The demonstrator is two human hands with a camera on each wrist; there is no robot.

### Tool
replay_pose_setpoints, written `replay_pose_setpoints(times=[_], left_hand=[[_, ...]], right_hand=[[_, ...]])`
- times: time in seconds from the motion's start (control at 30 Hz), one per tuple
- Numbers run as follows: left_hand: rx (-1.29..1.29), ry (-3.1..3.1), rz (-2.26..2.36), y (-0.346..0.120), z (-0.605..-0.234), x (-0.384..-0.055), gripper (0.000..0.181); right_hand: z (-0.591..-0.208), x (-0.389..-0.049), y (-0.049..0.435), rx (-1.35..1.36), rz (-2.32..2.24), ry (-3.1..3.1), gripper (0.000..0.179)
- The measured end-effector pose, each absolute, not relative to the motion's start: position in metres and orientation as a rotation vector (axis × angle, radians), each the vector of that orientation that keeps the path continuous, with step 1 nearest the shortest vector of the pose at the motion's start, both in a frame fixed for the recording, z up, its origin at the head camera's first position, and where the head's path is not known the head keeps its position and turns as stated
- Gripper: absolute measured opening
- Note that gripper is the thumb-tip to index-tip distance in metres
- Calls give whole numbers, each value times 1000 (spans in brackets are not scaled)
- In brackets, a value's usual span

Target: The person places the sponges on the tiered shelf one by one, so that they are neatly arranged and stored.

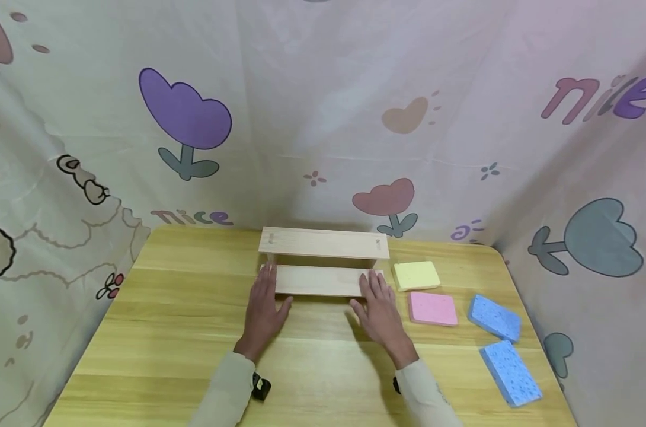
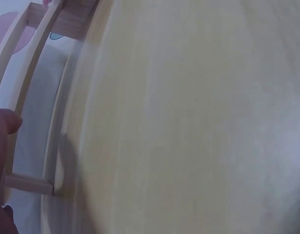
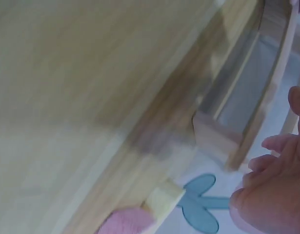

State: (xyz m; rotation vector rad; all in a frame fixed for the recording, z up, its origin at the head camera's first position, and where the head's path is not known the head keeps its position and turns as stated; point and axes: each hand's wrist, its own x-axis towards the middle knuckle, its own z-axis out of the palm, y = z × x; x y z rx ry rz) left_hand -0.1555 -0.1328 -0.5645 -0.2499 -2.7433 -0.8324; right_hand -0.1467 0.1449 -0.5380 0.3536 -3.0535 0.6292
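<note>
A small two-tier shelf of pale wood (image 1: 323,281) stands at the back of the table, its upper board behind and above the lower one. My left hand (image 1: 261,311) rests on the left end of the lower board, fingers straight and thumb spread. At the opposite end, my right hand (image 1: 380,314) lies on the same board with extended fingers. In the left wrist view, the shelf's slats (image 2: 35,53) and part of the left hand (image 2: 0,141) show at the left edge. From the right wrist, the shelf's end piece (image 3: 215,136) is seen beside the right hand (image 3: 276,200).
Right of the shelf lie a yellow sponge (image 1: 416,276) and a pink sponge (image 1: 432,309). Farther right are a blue sponge (image 1: 495,317) and another blue sponge (image 1: 511,373). A printed cloth (image 1: 312,118) hangs behind the wooden table (image 1: 168,332).
</note>
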Motion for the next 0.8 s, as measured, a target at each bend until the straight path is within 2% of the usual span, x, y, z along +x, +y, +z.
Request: replay_pose_setpoints(times=[0.27,0.4,0.6,0.8], left_hand=[[-39,-2649,-1245,-142,-569,-157,103],[44,-2615,-1478,-146,-571,-160,105],[167,-2559,-1664,-145,-576,-164,95],[201,-2582,-1517,-143,-582,-166,83]], right_hand=[[-525,-144,184,269,678,-3018,67],[-514,-149,207,211,711,-3029,68],[-500,-166,239,114,818,-3004,70],[-488,-182,266,96,805,-3064,75]])
